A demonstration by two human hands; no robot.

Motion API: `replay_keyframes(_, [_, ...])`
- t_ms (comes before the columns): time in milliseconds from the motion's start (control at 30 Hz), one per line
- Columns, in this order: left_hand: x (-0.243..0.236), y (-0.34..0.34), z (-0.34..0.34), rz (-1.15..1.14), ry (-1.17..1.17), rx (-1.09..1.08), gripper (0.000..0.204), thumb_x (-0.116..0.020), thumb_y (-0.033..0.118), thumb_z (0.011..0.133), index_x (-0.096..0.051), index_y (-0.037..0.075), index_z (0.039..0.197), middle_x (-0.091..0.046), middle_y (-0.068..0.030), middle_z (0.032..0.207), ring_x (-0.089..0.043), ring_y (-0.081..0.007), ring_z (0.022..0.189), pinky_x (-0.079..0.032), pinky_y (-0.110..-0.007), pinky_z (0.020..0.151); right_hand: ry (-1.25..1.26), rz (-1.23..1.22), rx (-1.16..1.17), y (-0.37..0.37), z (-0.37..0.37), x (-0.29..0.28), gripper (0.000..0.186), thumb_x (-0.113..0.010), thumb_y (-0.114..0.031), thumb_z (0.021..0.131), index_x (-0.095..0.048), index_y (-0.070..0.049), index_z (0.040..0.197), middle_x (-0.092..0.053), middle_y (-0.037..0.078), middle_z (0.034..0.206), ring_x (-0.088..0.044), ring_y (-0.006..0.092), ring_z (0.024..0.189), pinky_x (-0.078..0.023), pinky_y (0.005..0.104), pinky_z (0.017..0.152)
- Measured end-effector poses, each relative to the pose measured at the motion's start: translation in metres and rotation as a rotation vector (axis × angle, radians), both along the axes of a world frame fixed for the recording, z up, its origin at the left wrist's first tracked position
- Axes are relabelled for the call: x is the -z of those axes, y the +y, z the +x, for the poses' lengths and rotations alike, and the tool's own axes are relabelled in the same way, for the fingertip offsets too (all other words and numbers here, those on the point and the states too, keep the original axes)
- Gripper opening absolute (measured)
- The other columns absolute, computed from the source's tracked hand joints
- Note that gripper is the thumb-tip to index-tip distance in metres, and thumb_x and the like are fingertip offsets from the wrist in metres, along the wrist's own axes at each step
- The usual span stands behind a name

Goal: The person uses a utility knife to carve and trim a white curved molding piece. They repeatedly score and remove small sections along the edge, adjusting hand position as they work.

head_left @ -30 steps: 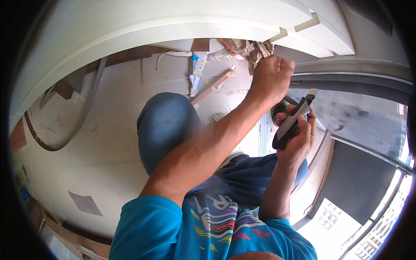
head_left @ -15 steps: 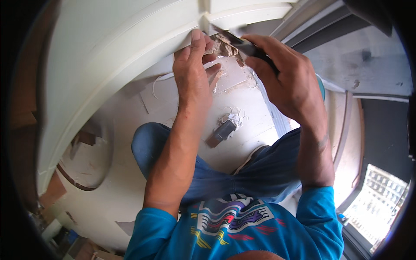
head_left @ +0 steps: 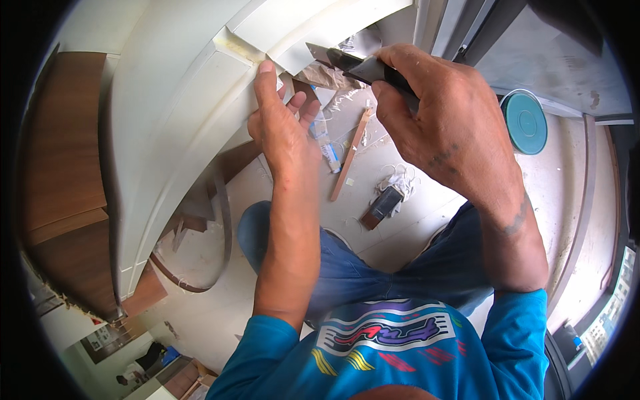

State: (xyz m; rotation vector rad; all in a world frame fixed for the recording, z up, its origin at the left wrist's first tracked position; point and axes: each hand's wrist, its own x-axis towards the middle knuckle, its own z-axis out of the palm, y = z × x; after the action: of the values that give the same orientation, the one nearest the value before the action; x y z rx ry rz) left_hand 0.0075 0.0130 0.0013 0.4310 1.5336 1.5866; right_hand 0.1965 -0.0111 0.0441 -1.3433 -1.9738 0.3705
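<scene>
A white panel edge (head_left: 173,133) runs along the upper left, with a pale yellowish strip in a notch (head_left: 237,47) near the top. My left hand (head_left: 280,130) is at that edge, thumb raised against it just below the notch, other fingers loosely curled and apart. My right hand (head_left: 440,113) grips a black box-cutter style knife (head_left: 357,65), its blade pointing left toward the white edge, a short way right of my left thumb.
Below lie crumpled brown paper (head_left: 320,77), a wooden stick (head_left: 350,160), a white-and-blue tube (head_left: 327,143), a dark block (head_left: 385,201) with white shavings and a curved dark strip (head_left: 180,280). A teal-lidded tub (head_left: 523,120) stands at right by a dark frame. My bent legs are below.
My right hand has lifted the knife to the white edge and shifted right since the middle frame. My left hand, earlier a fist, now rests loosely at the edge. The view has turned.
</scene>
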Motion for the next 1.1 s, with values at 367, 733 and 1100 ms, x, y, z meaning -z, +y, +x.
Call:
replay_keyframes(367, [0.025,-0.012,-0.011,0.157,-0.004,0.046,0.083,-0.071,0.068,0.097,-0.054,0.000,0.140,-0.058,-0.0089,0.128,-0.051,-0.0192,0.108,-0.050,-0.041,0.092,0.079,0.087,-0.113,0.010,-0.019,0.028,0.029,-0.068,-0.004,0.088,-0.070,-0.003,0.117,-0.076,0.016,0.102,-0.075,0.0370,0.093,-0.057,0.0491,0.083])
replay_keyframes(733, [0.049,0.002,-0.040,0.186,-0.027,0.204,0.081,-0.070,0.076,0.095,-0.062,0.006,0.137,-0.060,-0.0035,0.120,-0.055,-0.0177,0.101,-0.054,-0.039,0.087,-0.055,0.114,0.005,0.009,-0.047,0.027,0.047,-0.069,-0.004,0.085,-0.072,-0.004,0.132,-0.076,0.011,0.099,-0.075,0.0295,0.096,-0.051,0.0417,0.091])
replay_keyframes(1100, [0.053,0.002,-0.047,0.182,0.107,0.314,0.082,-0.067,0.072,0.098,-0.061,0.005,0.144,-0.059,-0.0051,0.128,-0.057,-0.0224,0.115,-0.054,-0.044,0.096,-0.058,0.200,0.054,0.013,-0.066,0.029,0.041,-0.075,-0.013,0.084,-0.071,-0.005,0.125,-0.071,0.008,0.092,-0.073,0.0277,0.090,-0.047,0.0414,0.090])
